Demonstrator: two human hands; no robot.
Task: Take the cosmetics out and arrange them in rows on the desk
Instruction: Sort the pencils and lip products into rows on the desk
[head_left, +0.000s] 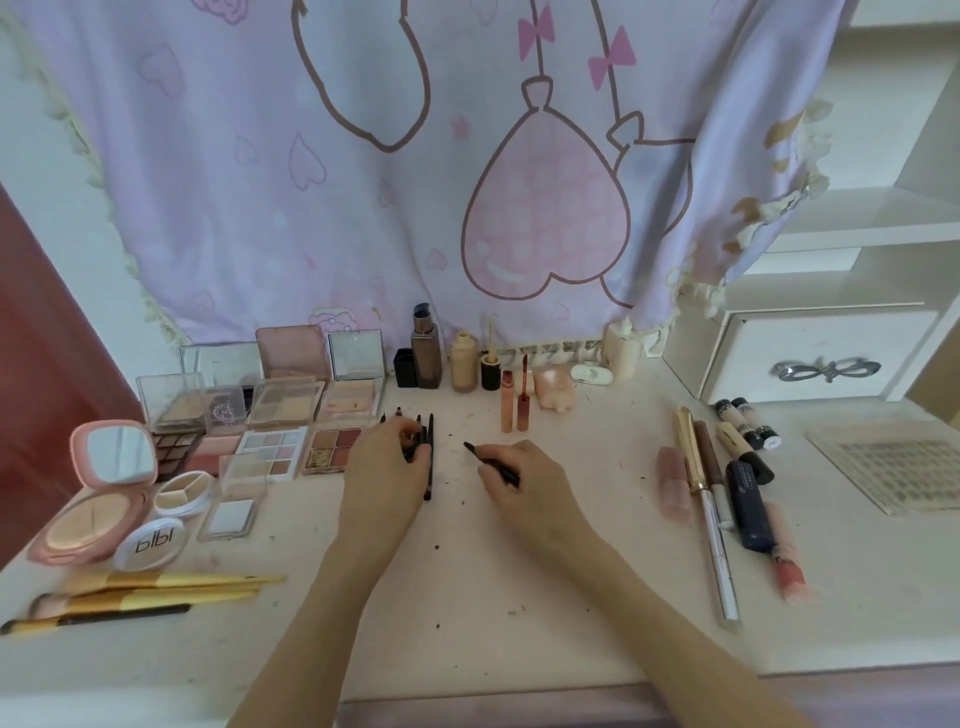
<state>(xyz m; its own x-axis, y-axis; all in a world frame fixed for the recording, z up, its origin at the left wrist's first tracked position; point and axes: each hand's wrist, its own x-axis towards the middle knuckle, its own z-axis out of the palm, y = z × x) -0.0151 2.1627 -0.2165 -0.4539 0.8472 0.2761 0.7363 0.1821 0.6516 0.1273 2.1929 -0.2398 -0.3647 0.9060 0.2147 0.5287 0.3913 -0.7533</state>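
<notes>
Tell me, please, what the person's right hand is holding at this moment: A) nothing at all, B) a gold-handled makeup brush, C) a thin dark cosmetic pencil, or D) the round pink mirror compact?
C: the right hand pinches a thin dark cosmetic pencil whose tip sticks out toward the left, while the gold-handled makeup brushes and the pink mirror compact lie untouched on the left of the desk.

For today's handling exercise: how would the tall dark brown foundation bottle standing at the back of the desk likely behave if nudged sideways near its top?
The dark brown bottle stands tall and narrow, so it would probably tip rather than slide. It looks like glass, so likely heavy and breakable. The beige bottle stands close beside it and might be knocked over too.
</notes>
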